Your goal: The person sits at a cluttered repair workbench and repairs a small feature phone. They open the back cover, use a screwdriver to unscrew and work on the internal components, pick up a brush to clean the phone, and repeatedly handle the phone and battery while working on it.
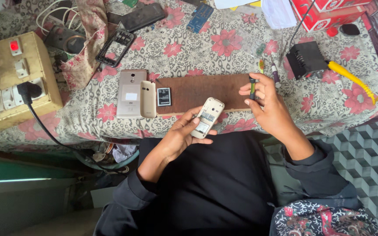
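Head view looks down on a worktop (241, 52) covered in a flowered cloth. Just below the centre of the frame, the left hand (184, 133) cradles a small pale phone (207, 117) with its back cover off, the fingers wrapped under its lower half and the thumb along one side, so the open battery bay faces up. Right of centre, the right hand (267, 105) pinches a slim dark-and-green tool (252, 87), probably a small screwdriver, though its tip is too small to tell; it stands nearly upright and apart from the phone.

The phone looks light and rigid, a smooth plastic shell that could slip, and the exposed inside looks delicate. The narrow side edges seem the safer place to hold it, keeping fingers off the open bay.

Behind the hands lies a brown wooden board (202, 89) with a black battery (164, 96) at its left end. Just left of that rest a beige back cover (148, 99) and a larger gold phone (130, 94), face down. At the left edge of the frame sits a yellowed switchboard (9, 78) with a black plug in it. At upper right stands a black box (306, 59) beside a yellow-handled tool (351, 78).
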